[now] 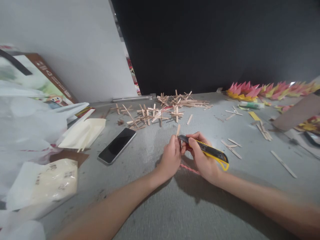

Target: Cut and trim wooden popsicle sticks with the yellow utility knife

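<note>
A wooden craft stick (pixel 178 130) stands up out of my left hand (pixel 171 155), whose fingers are closed around it. My right hand (pixel 201 156) grips a yellow and black utility knife (pixel 208 150), its front end close against the stick by my left fingers. Whether the blade touches the wood is too small to tell. Below the hands a twisted pink strip (pixel 190 169) lies on the grey table (pixel 155 206), partly covered by my right hand. Beyond them sits a heap of crossed craft sticks (pixel 162 111).
To the left lie a smartphone (pixel 117 146), a cream paper tray (pixel 93 131), a printed packet (pixel 61 176) and white plastic bags (pixel 20 123). On the right are loose sticks (pixel 283 164), a glue stick (pixel 251 105) and pink-yellow paper petals (pixel 243 91). A black panel (pixel 212 43) stands behind.
</note>
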### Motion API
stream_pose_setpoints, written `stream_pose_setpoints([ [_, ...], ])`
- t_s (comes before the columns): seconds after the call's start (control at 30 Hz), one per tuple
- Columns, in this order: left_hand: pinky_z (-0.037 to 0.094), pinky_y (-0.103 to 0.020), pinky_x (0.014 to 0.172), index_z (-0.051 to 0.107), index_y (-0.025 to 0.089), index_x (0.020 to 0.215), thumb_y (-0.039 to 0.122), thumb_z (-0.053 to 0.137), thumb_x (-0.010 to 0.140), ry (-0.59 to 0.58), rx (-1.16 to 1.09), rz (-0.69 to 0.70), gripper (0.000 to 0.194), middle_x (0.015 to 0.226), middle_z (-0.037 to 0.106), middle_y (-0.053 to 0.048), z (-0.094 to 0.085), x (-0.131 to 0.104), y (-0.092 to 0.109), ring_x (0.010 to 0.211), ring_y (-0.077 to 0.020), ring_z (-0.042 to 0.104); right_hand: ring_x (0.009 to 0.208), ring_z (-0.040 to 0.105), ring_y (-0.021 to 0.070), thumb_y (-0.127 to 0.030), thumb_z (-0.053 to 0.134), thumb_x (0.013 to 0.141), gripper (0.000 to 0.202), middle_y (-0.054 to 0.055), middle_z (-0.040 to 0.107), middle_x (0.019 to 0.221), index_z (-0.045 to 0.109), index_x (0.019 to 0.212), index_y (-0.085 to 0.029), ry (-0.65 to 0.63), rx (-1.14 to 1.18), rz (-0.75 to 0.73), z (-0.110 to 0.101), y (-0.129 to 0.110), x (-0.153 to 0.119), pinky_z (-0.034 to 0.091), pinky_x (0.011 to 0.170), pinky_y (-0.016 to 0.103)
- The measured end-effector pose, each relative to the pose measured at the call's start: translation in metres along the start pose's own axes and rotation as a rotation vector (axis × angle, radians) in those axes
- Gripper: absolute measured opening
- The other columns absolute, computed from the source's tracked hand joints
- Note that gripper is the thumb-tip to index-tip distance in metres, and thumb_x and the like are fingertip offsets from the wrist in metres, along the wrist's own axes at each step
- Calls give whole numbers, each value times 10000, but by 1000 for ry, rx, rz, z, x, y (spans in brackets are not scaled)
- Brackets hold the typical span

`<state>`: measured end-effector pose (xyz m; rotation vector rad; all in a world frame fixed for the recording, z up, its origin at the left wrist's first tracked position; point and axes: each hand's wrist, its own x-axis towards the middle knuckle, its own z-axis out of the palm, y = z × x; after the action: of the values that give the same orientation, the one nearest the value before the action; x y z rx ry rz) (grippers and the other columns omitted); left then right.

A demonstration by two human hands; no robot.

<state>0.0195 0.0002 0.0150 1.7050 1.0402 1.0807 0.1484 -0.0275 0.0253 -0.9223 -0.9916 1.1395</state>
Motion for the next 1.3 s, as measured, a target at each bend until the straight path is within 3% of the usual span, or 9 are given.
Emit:
stream_pose_setpoints([
  [0.17, 385, -278, 617, 487, 220, 865, 608, 274, 1078, 42, -80, -99, 491, 680, 479, 30, -3, 5, -8, 613, -147, 474, 668, 655, 155, -438, 633, 1005, 203, -9, 681, 741, 588, 1011, -241, -9, -165, -170, -9, -13, 9, 544, 681, 313],
  [0.27, 425, -286, 685, 645, 192, 890, 553, 372, 1073, 28, 29, -38, 488, 817, 572, -19, -8, 9, -7, 718, -162, 547, 637, 616, 145, -453, 648, 994, 226, -12, 660, 718, 606, 1036, -235, 36, -265, -266, -22, -13, 23, 493, 613, 284],
  [0.43, 461, -301, 748, 738, 202, 1012, 425, 619, 987, 16, 141, -26, 253, 890, 688, -36, -15, 15, -5, 787, -190, 618, 638, 577, 148, -483, 733, 920, 284, -20, 652, 752, 602, 1015, -250, 113, -403, -328, -48, -10, 48, 458, 604, 284],
  [0.63, 443, -406, 900, 736, 212, 777, 304, 750, 894, -122, 407, 38, 149, 852, 735, -60, -22, 26, -14, 967, -268, 611, 748, 617, 182, -485, 769, 877, 247, 50, 700, 925, 772, 938, -246, 15, -552, -336, -67, -7, 68, 497, 662, 330],
  [0.73, 444, -430, 935, 750, 210, 802, 293, 732, 911, -150, 456, 44, 139, 892, 732, -66, -24, 29, -15, 990, -266, 607, 687, 626, 171, -517, 766, 868, 278, 46, 692, 885, 761, 888, -240, -85, -442, -268, -66, -4, 71, 522, 629, 338],
  [0.83, 458, -426, 945, 741, 201, 936, 294, 626, 995, -60, 513, 94, 159, 986, 711, -73, -24, 24, -6, 1012, -253, 612, 563, 603, 148, -516, 790, 849, 326, -5, 671, 709, 685, 945, -223, -145, -316, -127, -62, -3, 69, 506, 542, 304],
  [0.97, 461, -496, 951, 703, 172, 1158, 203, 441, 1058, -84, 911, 289, 282, 1142, 669, -140, -13, 0, 15, 1084, -309, 569, 440, 567, 135, -468, 875, 764, 478, -41, 683, 605, 578, 1048, -224, -66, -239, -24, -60, -4, 68, 455, 452, 260],
  [1.07, 492, -541, 932, 607, 152, 1384, 232, 445, 1048, -128, 1063, 276, 381, 1268, 617, -193, 0, -21, 22, 1118, -349, 555, 424, 565, 139, -459, 883, 749, 458, -29, 686, 588, 552, 964, -228, -41, -216, -23, -60, -5, 70, 440, 429, 258],
  [1.3, 478, -608, 1059, 554, 220, 1459, 256, 463, 1035, -171, 958, 239, 435, 1416, 532, -181, 8, -33, 11, 1340, -385, 473, 519, 618, 151, -475, 888, 735, 444, 7, 699, 649, 529, 819, -229, -54, -225, -31, -57, -7, 70, 497, 500, 279],
])
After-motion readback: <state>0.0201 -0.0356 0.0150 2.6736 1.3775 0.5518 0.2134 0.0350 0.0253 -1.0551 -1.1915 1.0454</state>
